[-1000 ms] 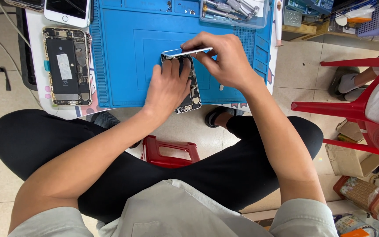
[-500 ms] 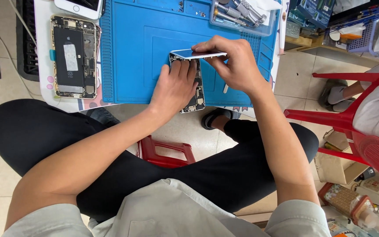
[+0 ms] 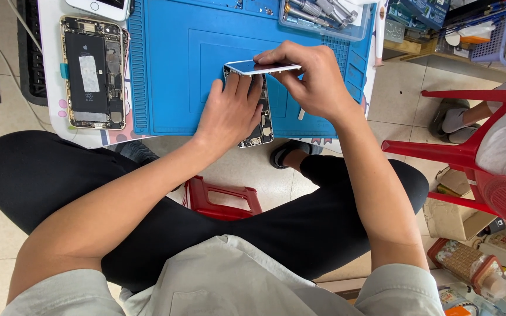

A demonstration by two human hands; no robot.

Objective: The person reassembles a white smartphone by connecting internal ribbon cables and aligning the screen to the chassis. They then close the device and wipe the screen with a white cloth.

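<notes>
at nine o'clock of the blue mat [image 3: 171, 88] lies a second opened phone [image 3: 93, 71], back case up with its dark battery showing, and a white phone [image 3: 102, 6] sits just beyond it at the table edge. neither is touched.

near the middle, the left hand [image 3: 229, 111] lies flat, fingers spread, pressing down on the opened phone body [image 3: 259, 126], which rests on the mat's near edge and hangs a little over it at six o'clock. the hand covers most of it, so only the lower circuit end shows.

at one o'clock of that hand, the right hand [image 3: 314, 79] pinches the white screen panel [image 3: 263, 67] by its long edges, thumb under and fingers over, lifted and tilted above the body. whether a cable still joins the two cannot be told.

the panel looks thin, light, stiff and glassy, likely brittle if bent, so the edges are the safe hold. the body looks small and slippery on the mat, best pinned flat.

at twelve o'clock a clear tray of tools [image 3: 317, 14] sits apart; a red stool [image 3: 458, 152] stands at three o'clock.
</notes>
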